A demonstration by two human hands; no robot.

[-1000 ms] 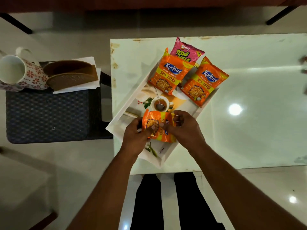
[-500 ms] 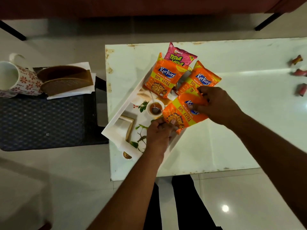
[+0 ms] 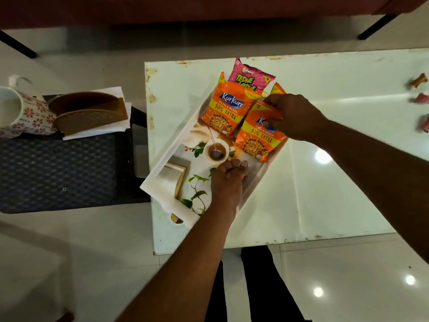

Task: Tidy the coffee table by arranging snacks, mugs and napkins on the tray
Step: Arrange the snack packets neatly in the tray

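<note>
One floral ceramic mug sits off the table beside a brown napkin holder. On the white rectangular tray, the left hand rests, fingers together; three glossy orange packets and one pink packet crowd its far end, the right hand pinching the nearest orange packet.

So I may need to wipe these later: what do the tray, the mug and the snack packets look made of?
Tray: apparently white-painted wood or plastic, printed base.
Mug: likely glazed ceramic, glossy, with a red flower pattern.
Snack packets: thin plastic film, shiny and crinkled.
</note>
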